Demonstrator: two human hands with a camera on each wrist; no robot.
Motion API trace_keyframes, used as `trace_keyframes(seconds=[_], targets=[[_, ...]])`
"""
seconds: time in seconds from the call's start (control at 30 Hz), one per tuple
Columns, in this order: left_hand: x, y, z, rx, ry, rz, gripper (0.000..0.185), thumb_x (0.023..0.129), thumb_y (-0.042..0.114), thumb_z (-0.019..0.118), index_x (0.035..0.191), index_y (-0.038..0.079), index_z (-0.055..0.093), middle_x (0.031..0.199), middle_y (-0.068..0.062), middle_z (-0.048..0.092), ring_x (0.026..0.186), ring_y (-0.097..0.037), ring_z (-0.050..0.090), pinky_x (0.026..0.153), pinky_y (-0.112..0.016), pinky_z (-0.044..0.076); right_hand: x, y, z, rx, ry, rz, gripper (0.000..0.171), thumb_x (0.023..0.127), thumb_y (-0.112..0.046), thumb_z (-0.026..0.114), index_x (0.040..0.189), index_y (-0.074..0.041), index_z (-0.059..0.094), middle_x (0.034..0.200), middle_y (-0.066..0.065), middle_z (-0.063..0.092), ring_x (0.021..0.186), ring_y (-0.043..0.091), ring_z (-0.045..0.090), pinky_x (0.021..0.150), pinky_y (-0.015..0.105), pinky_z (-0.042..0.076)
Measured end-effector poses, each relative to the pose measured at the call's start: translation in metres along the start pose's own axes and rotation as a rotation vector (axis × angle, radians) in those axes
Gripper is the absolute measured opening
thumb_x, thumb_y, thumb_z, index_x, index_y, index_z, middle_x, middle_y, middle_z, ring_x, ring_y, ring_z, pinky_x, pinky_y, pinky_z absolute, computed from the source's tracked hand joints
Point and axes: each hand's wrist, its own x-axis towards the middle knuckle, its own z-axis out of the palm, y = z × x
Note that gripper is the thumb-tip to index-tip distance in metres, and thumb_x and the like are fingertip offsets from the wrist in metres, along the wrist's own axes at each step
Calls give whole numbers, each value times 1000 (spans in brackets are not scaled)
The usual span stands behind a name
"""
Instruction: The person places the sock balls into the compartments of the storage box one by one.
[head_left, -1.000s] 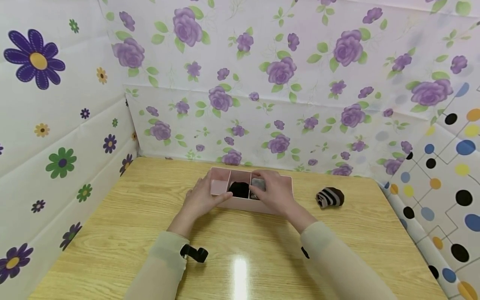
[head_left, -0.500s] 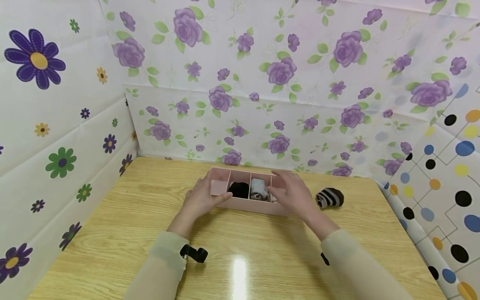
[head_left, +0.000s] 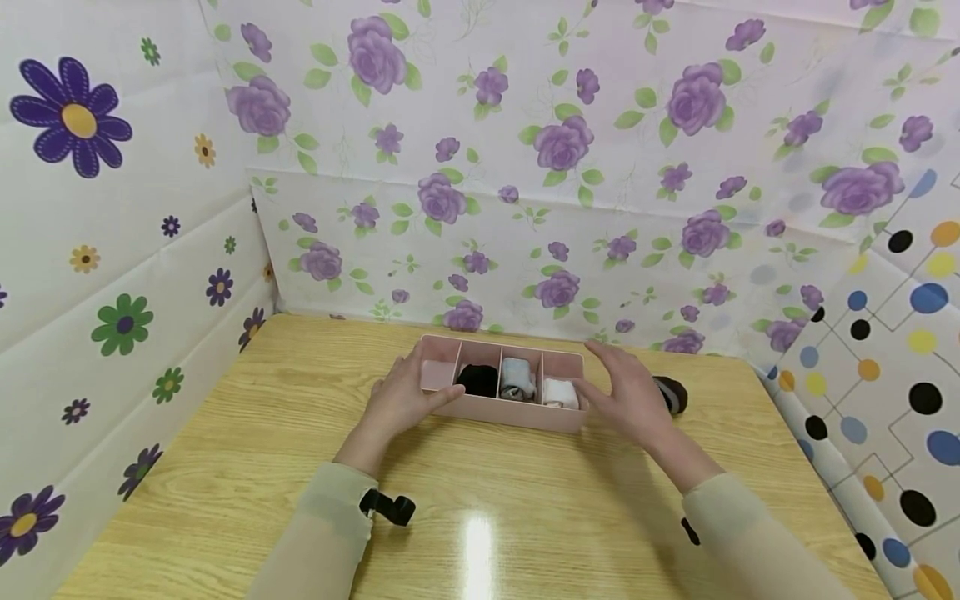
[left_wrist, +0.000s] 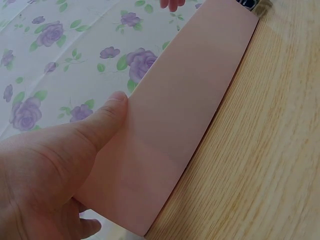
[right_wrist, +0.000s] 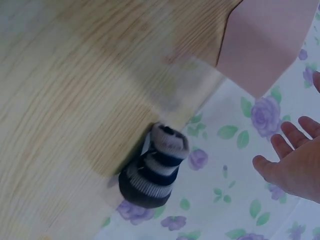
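Note:
A long pink divided box (head_left: 510, 411) stands on the table, a rolled black sock (head_left: 478, 380), a rolled grey sock (head_left: 517, 379) and a rolled white sock (head_left: 560, 393) in separate compartments. My left hand (head_left: 397, 398) grips the box's left end; the left wrist view shows its thumb on the front wall's rim. My right hand (head_left: 628, 393), fingers spread and holding nothing, is just off the box's right end. Partly behind it in the head view lies a rolled striped sock (head_left: 672, 395), fully visible in the right wrist view as a dark and light roll (right_wrist: 152, 167).
The wooden table (head_left: 300, 433) runs back to a white wall cover (head_left: 525, 233) with purple flowers. Side covers with daisies (head_left: 135, 325) and coloured dots (head_left: 900, 400) stand left and right. Both wrists carry black straps.
My right hand has moved right from over the grey sock's compartment, past the white sock, to beyond the box's end. It now partly covers the striped sock. My left hand has stayed put.

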Motion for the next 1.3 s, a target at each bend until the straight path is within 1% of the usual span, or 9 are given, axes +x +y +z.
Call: trace_keyframes(seconds=[0.2, 0.33, 0.53, 0.73, 0.87, 1.07, 1.3], targets=[[-1, 1, -1, 0, -2, -1, 126, 95, 80, 69, 178, 6, 9, 180, -21, 24, 165, -51, 19, 121, -85, 18, -11, 19, -5, -19, 49, 16, 70, 109, -34, 73, 167, -6, 45, 167, 25, 47, 153, 52, 42, 119, 73, 37], [-1, 1, -1, -1, 3, -1, 126, 95, 79, 69, 177, 5, 10, 179, -22, 26, 164, -51, 20, 121, -85, 18, -18, 29, -7, -9, 74, 28, 70, 109, -32, 74, 166, -3, 45, 167, 26, 47, 152, 54, 41, 120, 74, 35], [-2, 2, -2, -10, 4, -2, 123, 96, 75, 71, 178, 5, 10, 179, -22, 26, 164, -51, 20, 121, -85, 18, -26, 42, -14, -17, 69, 52, 75, 109, -36, 73, 168, -1, 42, 168, 29, 44, 153, 56, 39, 121, 75, 30], [-1, 1, -2, -12, 6, -1, 124, 95, 77, 71, 177, 5, 10, 179, -21, 27, 164, -52, 20, 121, -85, 18, -30, 54, -20, -33, 61, 70, 82, 108, -41, 74, 168, 1, 39, 168, 32, 42, 151, 59, 38, 120, 77, 30], [-1, 1, -1, -14, 5, -1, 124, 96, 75, 71, 177, 5, 10, 179, -22, 26, 164, -52, 20, 120, -85, 18, -33, 63, -23, -29, 52, 85, 86, 107, -43, 75, 170, 0, 36, 169, 33, 40, 152, 60, 36, 119, 78, 30], [-2, 1, -1, -13, 2, -1, 125, 95, 78, 70, 178, 5, 10, 179, -22, 26, 164, -52, 20, 120, -85, 18, -39, 81, -24, -9, 43, 117, 90, 105, -43, 78, 172, -3, 33, 170, 33, 37, 152, 62, 34, 116, 81, 30], [-1, 1, -1, -4, 4, 6, 123, 97, 75, 71, 177, 5, 10, 178, -23, 28, 163, -53, 21, 119, -87, 20, -46, 98, -27, -25, 24, 155, 95, 105, -47, 78, 173, -3, 29, 171, 34, 34, 152, 62, 33, 115, 82, 31]])
